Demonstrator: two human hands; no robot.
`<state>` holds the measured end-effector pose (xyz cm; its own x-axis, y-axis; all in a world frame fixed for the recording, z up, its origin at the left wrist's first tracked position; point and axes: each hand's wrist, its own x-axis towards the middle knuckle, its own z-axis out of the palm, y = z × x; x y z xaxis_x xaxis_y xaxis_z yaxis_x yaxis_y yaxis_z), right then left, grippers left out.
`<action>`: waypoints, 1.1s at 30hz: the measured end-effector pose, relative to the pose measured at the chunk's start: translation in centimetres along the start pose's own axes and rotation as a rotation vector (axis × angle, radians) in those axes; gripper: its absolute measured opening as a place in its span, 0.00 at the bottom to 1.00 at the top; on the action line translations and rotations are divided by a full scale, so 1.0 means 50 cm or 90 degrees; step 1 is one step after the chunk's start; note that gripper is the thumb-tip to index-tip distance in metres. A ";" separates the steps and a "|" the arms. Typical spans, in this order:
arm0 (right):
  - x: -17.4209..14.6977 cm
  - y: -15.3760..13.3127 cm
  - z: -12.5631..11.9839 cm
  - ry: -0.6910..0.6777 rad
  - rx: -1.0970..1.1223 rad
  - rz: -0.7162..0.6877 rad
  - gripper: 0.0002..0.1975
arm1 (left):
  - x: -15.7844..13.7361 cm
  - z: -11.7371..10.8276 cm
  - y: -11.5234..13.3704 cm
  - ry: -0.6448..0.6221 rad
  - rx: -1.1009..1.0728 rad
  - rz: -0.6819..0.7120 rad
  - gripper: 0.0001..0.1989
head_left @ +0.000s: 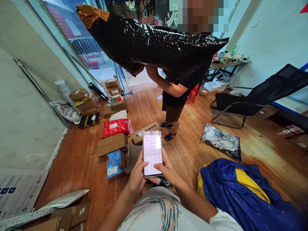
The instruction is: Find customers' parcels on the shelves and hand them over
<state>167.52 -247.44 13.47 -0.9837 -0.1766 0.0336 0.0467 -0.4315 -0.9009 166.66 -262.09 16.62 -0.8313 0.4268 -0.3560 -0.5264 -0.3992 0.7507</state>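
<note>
Where 2 hands [136,175] [170,171] grip — flat, glassy, rectangular phone [151,154].

The shirt [149,215] is white; teal streaks [166,210] mark it.

The left hand [136,172] and the right hand [170,170] hold a phone [152,153], thumbs over its number keys. Past it, another person [174,99] holds up a big, shiny black package [151,43]. A red bag [120,129] with hearts, a blue box [114,159] and a black chair [261,93] are on the wooden floor [190,144].
</note>
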 end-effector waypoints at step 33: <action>-0.023 -0.035 0.008 -0.062 0.053 0.001 0.32 | -0.042 0.019 0.003 -0.097 -0.107 0.028 0.45</action>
<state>168.64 -246.83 15.18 -0.9622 -0.2610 0.0781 0.0661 -0.5019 -0.8624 168.50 -262.29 18.00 -0.8248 0.5178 -0.2273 -0.5226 -0.5444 0.6562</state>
